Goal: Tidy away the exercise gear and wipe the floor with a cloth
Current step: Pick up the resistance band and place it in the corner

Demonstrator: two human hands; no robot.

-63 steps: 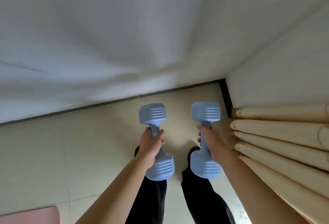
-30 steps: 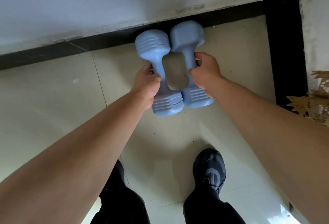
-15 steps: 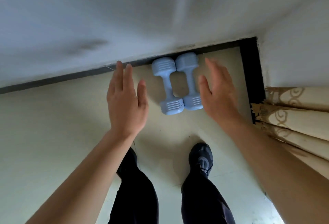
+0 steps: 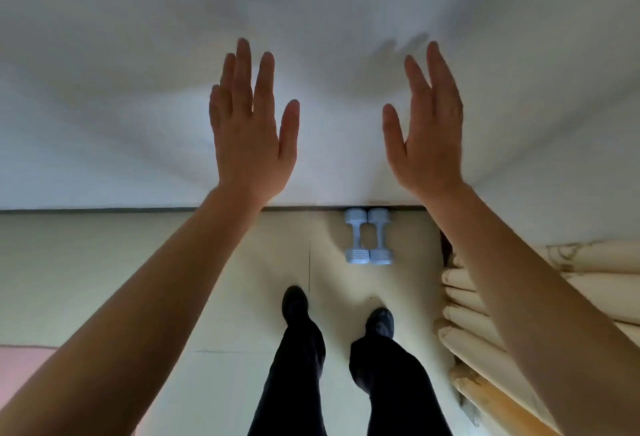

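L fingers [image 4: 242, 75]: straight, close together, thumb apart; hold nothing
R fingers [image 4: 438, 79]: straight, thumb out; hold nothing
L hand [image 4: 249, 137]: raised at 11 o'clock, back to cam; seen against white wall [image 4: 104, 89]
R hand [image 4: 427, 137]: raised at 1 o'clock, turned partly edge-on
Dumbbells [image 4: 356, 255]: two, light blue, on floor [image 4: 104, 279] at 12–1 o'clock from dark shoes [image 4: 295, 304]; side by side, heads touching; far ends at dark skirting [image 4: 104, 210]; well apart from both hands
Around: cream curtain folds [image 4: 464, 318] at 3–4 o'clock; pink mat [image 4: 20, 366] at 8 o'clock
Hidden/cut off: mat cut by frame edge + L forearm; curtain partly behind R forearm
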